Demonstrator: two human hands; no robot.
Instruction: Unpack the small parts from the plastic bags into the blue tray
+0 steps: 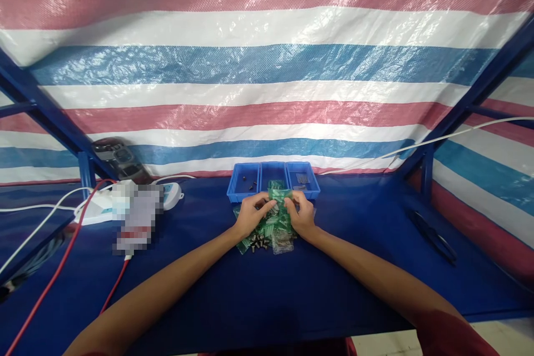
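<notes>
I see my left hand [250, 216] and right hand [301, 214] pinching a small green bag [278, 196] between their fingertips, just in front of the blue tray [273, 180]. More green bags [269, 231] lie under my hands. The tray's left compartment holds dark small parts, its right grey ones. No writing is legible.

I see a small translucent green plastic bag [278, 196] pinched at its top edge between my left hand [250, 216] and right hand [301, 214], lifted just above a loose heap of similar green bags [269, 231] lying crumpled on the dark blue worktop [267, 289], small dark metal parts [259, 242] spilled at the heap's near edge.
</notes>
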